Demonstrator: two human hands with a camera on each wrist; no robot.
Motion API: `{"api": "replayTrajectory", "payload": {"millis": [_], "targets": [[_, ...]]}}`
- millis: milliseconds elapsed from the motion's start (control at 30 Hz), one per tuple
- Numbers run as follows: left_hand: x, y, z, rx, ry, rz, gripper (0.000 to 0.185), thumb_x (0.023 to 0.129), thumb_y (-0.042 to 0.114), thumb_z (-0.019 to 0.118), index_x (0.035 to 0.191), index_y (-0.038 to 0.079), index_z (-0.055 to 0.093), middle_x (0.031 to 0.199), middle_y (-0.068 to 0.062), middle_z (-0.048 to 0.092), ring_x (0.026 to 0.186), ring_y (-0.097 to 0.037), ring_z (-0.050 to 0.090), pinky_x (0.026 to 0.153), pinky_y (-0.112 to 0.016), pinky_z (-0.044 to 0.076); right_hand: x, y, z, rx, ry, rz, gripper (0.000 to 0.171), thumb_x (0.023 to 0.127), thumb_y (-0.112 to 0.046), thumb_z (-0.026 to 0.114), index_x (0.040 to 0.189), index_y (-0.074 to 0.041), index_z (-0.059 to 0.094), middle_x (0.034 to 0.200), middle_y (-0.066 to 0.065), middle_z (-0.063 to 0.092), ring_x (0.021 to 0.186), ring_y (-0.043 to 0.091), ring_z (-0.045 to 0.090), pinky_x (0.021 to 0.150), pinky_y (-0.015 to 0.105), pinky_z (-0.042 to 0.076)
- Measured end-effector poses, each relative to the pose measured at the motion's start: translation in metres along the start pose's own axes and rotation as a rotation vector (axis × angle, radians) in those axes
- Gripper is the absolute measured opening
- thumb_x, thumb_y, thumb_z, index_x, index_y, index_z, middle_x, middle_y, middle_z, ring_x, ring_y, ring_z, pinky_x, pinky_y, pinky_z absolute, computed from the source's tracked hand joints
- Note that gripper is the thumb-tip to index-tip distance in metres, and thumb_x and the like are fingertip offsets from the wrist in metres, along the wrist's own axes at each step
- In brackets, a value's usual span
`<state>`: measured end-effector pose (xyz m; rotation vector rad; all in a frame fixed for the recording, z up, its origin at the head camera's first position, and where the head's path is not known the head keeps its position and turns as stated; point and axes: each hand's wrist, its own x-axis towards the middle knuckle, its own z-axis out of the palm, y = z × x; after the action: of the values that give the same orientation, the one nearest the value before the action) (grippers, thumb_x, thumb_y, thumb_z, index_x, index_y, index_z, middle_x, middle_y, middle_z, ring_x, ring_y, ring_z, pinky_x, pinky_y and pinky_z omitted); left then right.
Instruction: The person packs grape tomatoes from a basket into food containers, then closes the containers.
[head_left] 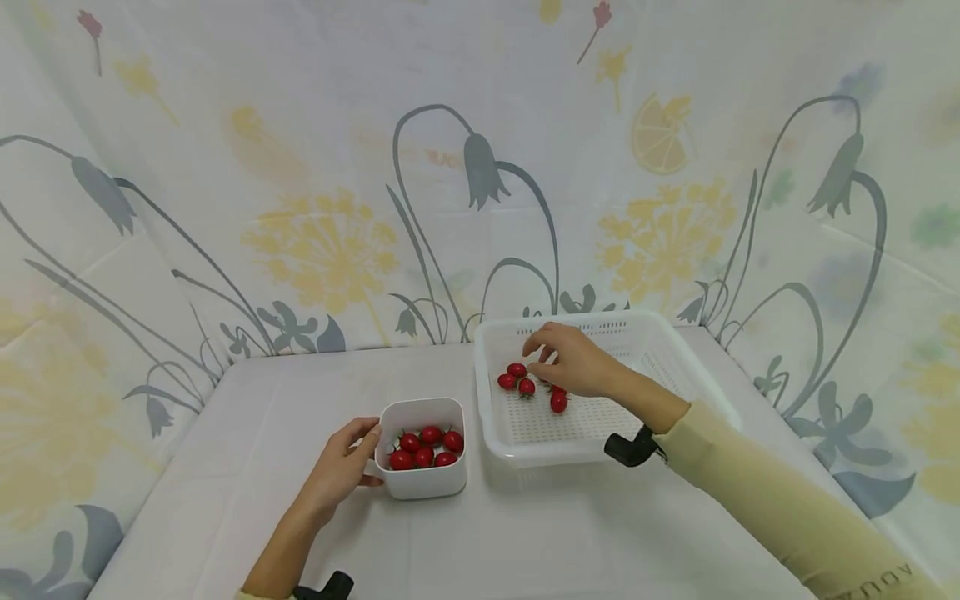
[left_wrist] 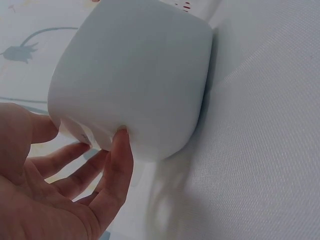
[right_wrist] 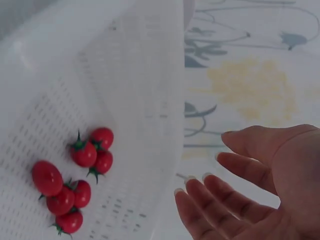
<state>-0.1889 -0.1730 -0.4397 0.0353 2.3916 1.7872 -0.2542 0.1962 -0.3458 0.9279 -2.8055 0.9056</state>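
Observation:
My left hand (head_left: pixel 339 468) holds the left side of a small white container (head_left: pixel 429 482), thumb and fingers curled at its handle-like part in the left wrist view. Several red cherry tomatoes (head_left: pixel 423 457) lie inside that container. Over a white perforated basket (head_left: pixel 517 450) is my right hand (head_left: pixel 573 360), fingers loosely bent and spread apart with nothing between them. Below it, several cherry tomatoes (right_wrist: pixel 61 200) with green stems lie on the basket floor in two small groups. From the head, the right hand partly hides some of them.
The basket stands to the right of the container, close to the back wall of flower-patterned cloth (head_left: pixel 322 167). Both rest on a table with a white cloth (head_left: pixel 255 433). A black wrist mount (head_left: pixel 630 447) is on the right arm, over the basket's front rim.

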Motion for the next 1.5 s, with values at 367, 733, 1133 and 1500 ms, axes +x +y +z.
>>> {"api": "replayTrajectory", "payload": {"millis": [367,733,1133,1500], "targets": [[0.001,-0.002,0.001,0.007,0.008,0.003,0.040,0.109,0.026,0.049,0.142,0.001,0.053,0.138,-0.019,0.056,0.109,-0.031,0.061,0.072,-0.039,0.063,0.013,0.057,-0.022,-0.060,-0.112,0.135,0.033,0.098,-0.012,0.067,0.126,0.005,0.062,0.123,0.023,0.063,0.108,0.040,0.064,0.091,0.050,0.056],[0.002,-0.002,0.000,0.000,0.003,0.001,0.039,0.109,0.025,0.050,0.141,0.002,0.054,0.137,-0.018,0.056,0.105,-0.029,0.059,0.072,-0.038,0.063,0.021,0.091,-0.023,0.035,-0.193,0.317,0.044,0.100,-0.020,0.065,0.134,0.006,0.056,0.134,0.032,0.057,0.123,0.047,0.056,0.100,0.057,0.050],[0.001,-0.001,0.000,0.010,0.018,0.008,0.038,0.109,0.024,0.050,0.139,0.002,0.055,0.135,-0.018,0.058,0.106,-0.028,0.062,0.072,-0.038,0.063,0.027,0.110,-0.009,0.196,-0.236,0.436,0.042,0.099,-0.015,0.065,0.131,0.011,0.057,0.131,0.031,0.061,0.117,0.040,0.063,0.098,0.051,0.054],[0.000,-0.001,0.000,0.003,0.019,0.004,0.037,0.109,0.024,0.050,0.139,0.002,0.056,0.135,-0.018,0.058,0.106,-0.029,0.061,0.072,-0.037,0.063,0.027,0.126,0.004,0.302,-0.265,0.484,0.040,0.098,-0.012,0.065,0.129,0.012,0.059,0.122,0.025,0.066,0.110,0.034,0.065,0.098,0.051,0.055]]}}
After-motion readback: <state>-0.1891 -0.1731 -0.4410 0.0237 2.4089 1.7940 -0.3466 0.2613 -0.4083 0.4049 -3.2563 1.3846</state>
